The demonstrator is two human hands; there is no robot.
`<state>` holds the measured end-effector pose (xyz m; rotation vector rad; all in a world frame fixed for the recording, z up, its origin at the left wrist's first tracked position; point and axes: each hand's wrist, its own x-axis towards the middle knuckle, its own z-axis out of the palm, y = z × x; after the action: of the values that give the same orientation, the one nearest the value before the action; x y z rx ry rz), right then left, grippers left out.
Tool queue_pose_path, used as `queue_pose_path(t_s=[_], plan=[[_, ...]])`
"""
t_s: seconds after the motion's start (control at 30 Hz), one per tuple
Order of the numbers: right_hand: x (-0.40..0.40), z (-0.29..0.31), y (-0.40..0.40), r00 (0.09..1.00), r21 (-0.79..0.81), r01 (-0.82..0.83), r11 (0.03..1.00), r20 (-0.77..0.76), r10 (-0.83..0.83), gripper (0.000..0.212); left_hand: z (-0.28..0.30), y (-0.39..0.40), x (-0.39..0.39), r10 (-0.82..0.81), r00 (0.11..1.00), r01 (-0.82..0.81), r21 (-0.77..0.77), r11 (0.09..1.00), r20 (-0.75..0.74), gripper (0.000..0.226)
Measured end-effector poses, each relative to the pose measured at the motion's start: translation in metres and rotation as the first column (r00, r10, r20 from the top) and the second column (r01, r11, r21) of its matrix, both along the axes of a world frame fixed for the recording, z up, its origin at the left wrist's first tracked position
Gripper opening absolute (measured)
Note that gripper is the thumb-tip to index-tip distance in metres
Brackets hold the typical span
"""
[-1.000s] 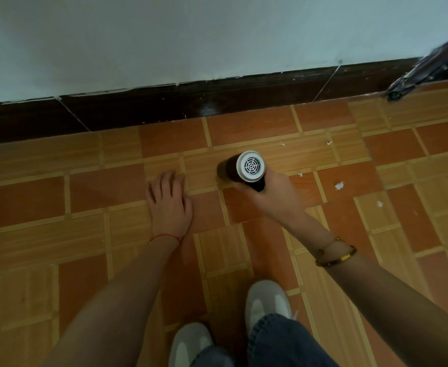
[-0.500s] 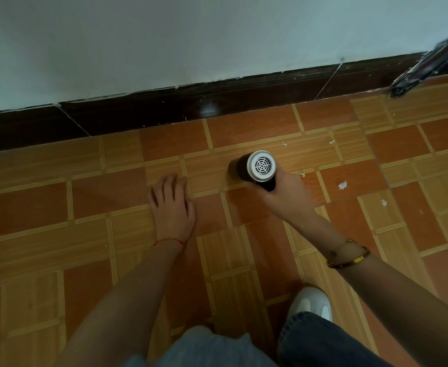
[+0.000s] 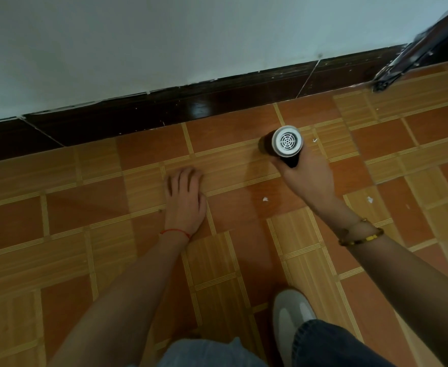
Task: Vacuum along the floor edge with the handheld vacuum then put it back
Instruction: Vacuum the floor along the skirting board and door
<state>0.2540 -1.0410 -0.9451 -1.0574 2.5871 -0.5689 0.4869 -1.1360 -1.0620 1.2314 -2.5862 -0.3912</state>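
1. Orange and tan tiles cover the floor (image 3: 85, 207), which meets a dark glossy baseboard (image 3: 164, 112) under a pale wall (image 3: 164, 35).
2. At about one o'clock from the middle of the view, the right hand (image 3: 307, 178) is wrapped around the dark handle of the handheld vacuum (image 3: 283, 144), fingers curled tight on it.
3. The vacuum's white round vented end faces up at the camera, and its dark body points down toward the floor, near the baseboard but apart from it.
4. The left hand (image 3: 184, 200) lies flat on the tiles at centre, fingers relaxed and together, holding nothing; a red string (image 3: 176, 231) circles its wrist.
5. Beaded bracelets (image 3: 360, 234) sit on the right wrist at three o'clock.
6. White scraps (image 3: 265, 199) dot the tiles between the hands and right of the vacuum.
7. A white shoe (image 3: 291, 313) and blue jeans (image 3: 328, 345) show at five o'clock.
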Motion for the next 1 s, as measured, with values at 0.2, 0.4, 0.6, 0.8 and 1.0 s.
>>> queue_pose_path(t_s=[0.2,0.4,0.6,0.8,1.0], plan=[[-0.022,-0.007,0.001,0.996,-0.051,0.049,0.998,0.073,-0.045,0.060,-0.005,0.003,-0.011,0.056,0.998,-0.055,-0.015,0.998,0.026,0.043],[-0.029,-0.009,-0.002,0.984,-0.104,0.105,0.989,0.156,-0.088,0.060,-0.006,0.004,-0.010,0.060,0.998,-0.060,-0.024,0.998,-0.012,0.044],[-0.032,-0.003,0.006,0.956,-0.028,-0.042,0.999,0.288,0.049,0.053,-0.005,0.003,-0.011,0.065,0.997,-0.066,-0.034,0.997,-0.029,0.043],[-0.022,0.006,0.032,0.979,0.016,-0.078,0.997,0.190,0.074,0.055,-0.007,0.004,-0.012,0.075,0.997,-0.074,-0.044,0.996,0.027,0.043],[-0.007,0.018,0.063,0.958,0.107,-0.177,0.978,0.245,0.147,0.047,0.001,0.020,-0.012,0.079,0.997,-0.080,0.046,0.996,0.014,0.047]])
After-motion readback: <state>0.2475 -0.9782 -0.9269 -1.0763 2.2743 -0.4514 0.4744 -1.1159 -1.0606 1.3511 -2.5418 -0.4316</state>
